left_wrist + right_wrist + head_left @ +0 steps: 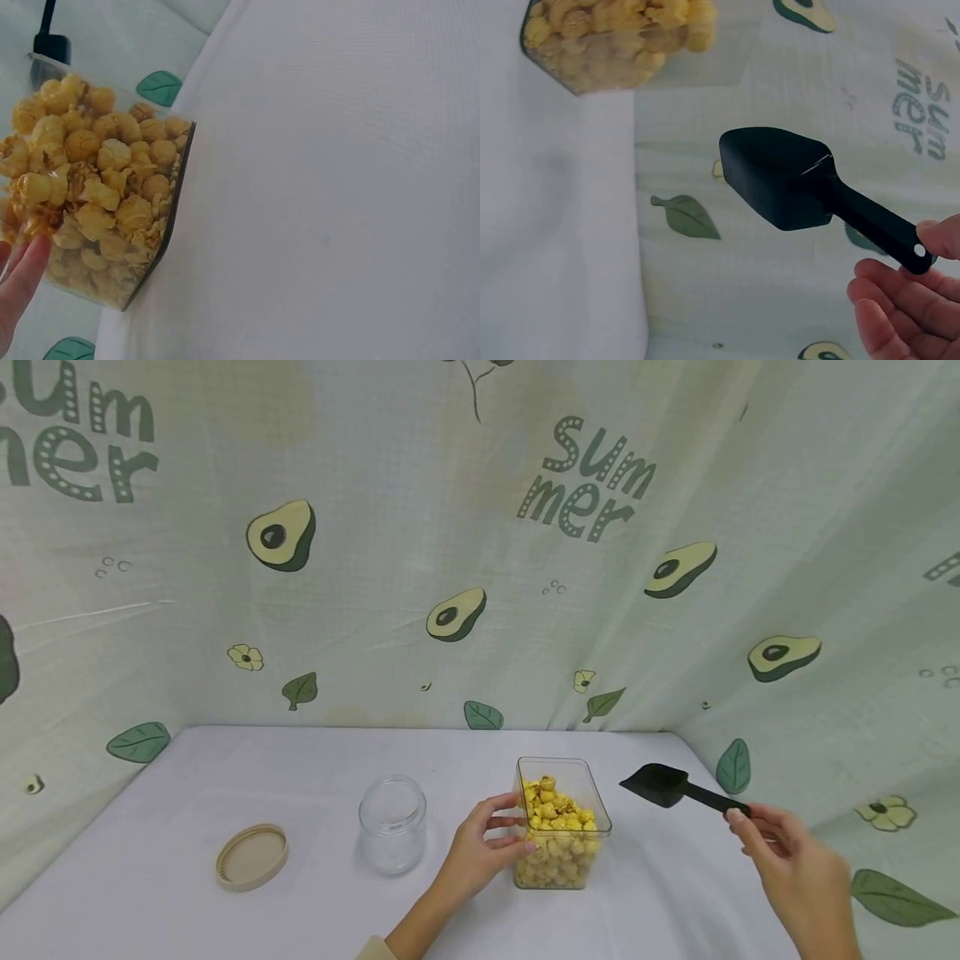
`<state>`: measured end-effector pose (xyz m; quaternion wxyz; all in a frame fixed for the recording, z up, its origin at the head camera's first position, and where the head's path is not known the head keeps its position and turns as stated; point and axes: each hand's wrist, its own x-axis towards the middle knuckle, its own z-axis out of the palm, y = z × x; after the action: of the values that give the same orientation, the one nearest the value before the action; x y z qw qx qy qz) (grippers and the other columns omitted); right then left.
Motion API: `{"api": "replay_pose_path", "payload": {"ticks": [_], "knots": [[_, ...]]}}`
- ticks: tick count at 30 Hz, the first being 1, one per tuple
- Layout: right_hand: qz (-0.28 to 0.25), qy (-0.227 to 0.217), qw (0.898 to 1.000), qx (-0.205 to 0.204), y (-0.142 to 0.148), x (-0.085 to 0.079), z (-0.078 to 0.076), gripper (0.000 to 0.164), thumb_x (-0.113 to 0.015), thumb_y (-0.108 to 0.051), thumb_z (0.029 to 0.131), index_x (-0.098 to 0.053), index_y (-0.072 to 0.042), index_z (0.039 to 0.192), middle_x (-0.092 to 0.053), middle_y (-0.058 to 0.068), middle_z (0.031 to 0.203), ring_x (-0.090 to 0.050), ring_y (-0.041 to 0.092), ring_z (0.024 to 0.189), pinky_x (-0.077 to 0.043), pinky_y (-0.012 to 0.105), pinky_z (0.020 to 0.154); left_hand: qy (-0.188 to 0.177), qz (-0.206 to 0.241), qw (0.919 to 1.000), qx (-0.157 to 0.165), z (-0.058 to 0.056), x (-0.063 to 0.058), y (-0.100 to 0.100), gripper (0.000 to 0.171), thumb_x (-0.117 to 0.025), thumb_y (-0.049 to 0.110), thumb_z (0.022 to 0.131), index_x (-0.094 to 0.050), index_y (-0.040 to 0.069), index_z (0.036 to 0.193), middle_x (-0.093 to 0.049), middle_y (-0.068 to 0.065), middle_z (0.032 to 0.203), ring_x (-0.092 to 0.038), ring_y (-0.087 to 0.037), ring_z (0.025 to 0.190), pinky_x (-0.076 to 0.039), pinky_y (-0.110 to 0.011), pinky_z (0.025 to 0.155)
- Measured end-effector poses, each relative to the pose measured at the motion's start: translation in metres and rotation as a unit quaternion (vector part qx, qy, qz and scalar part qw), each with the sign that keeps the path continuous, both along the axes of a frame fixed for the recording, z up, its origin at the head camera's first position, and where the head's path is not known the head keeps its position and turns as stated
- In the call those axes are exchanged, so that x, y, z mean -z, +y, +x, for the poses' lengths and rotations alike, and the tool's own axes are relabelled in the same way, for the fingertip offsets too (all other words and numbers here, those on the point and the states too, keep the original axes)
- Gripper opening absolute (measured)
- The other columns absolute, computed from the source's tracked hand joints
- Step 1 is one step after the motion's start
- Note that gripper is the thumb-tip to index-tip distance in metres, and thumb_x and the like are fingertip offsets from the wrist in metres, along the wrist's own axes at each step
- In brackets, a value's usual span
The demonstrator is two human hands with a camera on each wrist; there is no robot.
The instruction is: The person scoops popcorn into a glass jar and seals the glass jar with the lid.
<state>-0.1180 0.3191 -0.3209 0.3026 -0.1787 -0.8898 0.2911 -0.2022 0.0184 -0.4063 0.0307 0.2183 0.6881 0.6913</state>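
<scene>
A clear square container (564, 833) of yellow popcorn (553, 806) stands on the table. At its left side is my left hand (480, 845), thumb along the front and the other fingers spread by the left wall. In the left wrist view, straight fingers (28, 274) reach to the container's wall. My right hand (798, 860) pinches the handle end of a black scoop (660, 783), held up to the right of the container. Seen from the right wrist, the scoop's bowl (772, 176) holds no popcorn in view.
An uncovered clear round jar (393, 827) is left of my left hand. Farther left lies a round beige lid (253, 858). The white table (322, 777) ends at a hanging cloth (360, 527) printed with avocados and leaves.
</scene>
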Motion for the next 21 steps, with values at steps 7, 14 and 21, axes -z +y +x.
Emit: {"api": "replay_pose_path", "payload": {"ticks": [7, 14, 21], "knots": [[-0.080, 0.056, 0.995, -0.029, -0.016, -0.024, -0.011, 0.035, -0.065, -0.029, 0.087, -0.058, -0.005, 0.111, -0.056, -0.033, 0.072, -0.054, -0.016, 0.061, -0.037, -0.001, 0.062, -0.006, 0.001, 1.0000, -0.002, 0.000, 0.001, 0.000, 0.058, -0.074, 0.015, 0.078, -0.049, 0.012, 0.131, -0.047, -0.011, 0.133, -0.052, -0.029, 0.114, -0.052, -0.030, 0.088], [-0.130, 0.142, 0.976, -0.100, -0.037, -0.034, -0.026, 0.016, -0.064, -0.011, 0.087, -0.058, -0.009, 0.101, -0.062, -0.027, 0.074, -0.060, -0.006, 0.065, -0.043, 0.001, 0.071, -0.008, 0.000, 1.0000, -0.005, 0.001, 0.001, -0.002, 0.059, -0.074, 0.016, 0.078, -0.049, 0.010, 0.131, -0.047, -0.013, 0.133, -0.053, -0.031, 0.114, -0.052, -0.034, 0.089], [-0.162, 0.169, 0.964, -0.127, -0.057, -0.039, -0.034, 0.016, -0.063, -0.006, 0.087, -0.059, -0.009, 0.102, -0.065, -0.019, 0.077, -0.060, -0.002, 0.069, -0.046, 0.004, 0.071, -0.021, -0.005, 0.9998, -0.003, 0.001, -0.002, 0.001, 0.058, -0.074, 0.015, 0.078, -0.049, 0.011, 0.131, -0.047, -0.012, 0.133, -0.052, -0.027, 0.113, -0.052, -0.031, 0.088]]}}
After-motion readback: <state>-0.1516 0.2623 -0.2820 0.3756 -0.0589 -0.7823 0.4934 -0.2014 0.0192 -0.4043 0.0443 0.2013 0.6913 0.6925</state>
